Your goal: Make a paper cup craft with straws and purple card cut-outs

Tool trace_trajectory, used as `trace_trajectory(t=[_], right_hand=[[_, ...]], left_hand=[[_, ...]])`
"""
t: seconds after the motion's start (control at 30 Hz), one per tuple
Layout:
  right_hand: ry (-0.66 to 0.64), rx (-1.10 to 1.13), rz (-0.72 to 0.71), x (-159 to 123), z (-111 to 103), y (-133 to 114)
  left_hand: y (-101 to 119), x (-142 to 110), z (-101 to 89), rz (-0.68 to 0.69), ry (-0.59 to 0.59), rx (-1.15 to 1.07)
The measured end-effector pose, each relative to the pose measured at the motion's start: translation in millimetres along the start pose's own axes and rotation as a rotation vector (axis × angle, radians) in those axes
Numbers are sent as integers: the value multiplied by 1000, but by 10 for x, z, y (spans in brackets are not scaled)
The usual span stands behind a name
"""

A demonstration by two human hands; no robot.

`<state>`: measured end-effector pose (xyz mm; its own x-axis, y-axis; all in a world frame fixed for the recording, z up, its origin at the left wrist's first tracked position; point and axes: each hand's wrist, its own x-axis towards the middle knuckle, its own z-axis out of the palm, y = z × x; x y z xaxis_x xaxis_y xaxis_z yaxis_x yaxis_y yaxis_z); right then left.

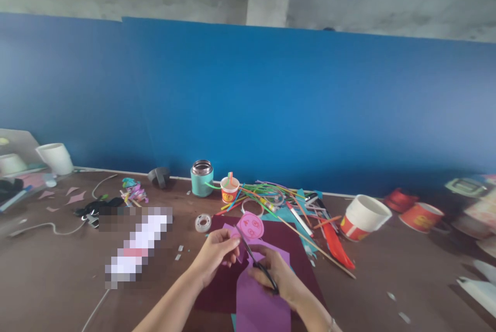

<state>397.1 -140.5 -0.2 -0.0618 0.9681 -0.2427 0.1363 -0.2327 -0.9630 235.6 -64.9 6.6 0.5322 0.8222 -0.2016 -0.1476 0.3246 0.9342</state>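
My left hand pinches a small piece of purple paper between thumb and fingers. Black-handled scissors are gripped in my right hand, their blades pointing up and left beside the paper in my left hand. Below my right hand lies a larger purple sheet with a curved cut edge, on top of a dark maroon sheet. A round pink cutout with red drawn markings rests just beyond the scissor tips. Whether the blades touch the paper cannot be made out.
A tape roll, a teal jar and a small paper cup stand ahead. Colourful pipe cleaners, a marker and a wooden stick lie to the right, near a large paper cup. A power strip lies left.
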Motion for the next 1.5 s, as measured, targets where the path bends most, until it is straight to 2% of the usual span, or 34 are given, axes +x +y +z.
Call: trace_trajectory(t=[0.3, 0.87, 1.07, 1.23, 1.5], right_hand=[[25, 59, -8, -10, 23, 22], [-48, 110, -18, -11, 16, -3], [-3, 110, -10, 4, 53, 5], [-16, 127, 5, 9, 51, 8], [24, 104, 39, -3, 35, 18]], left_hand=[[18, -1, -11, 6, -28, -29], [48, -14, -9, 2, -24, -22], [30, -11, -6, -9, -29, -14], [18, -4, -20, 4, -35, 19], [93, -44, 1, -14, -28, 20]])
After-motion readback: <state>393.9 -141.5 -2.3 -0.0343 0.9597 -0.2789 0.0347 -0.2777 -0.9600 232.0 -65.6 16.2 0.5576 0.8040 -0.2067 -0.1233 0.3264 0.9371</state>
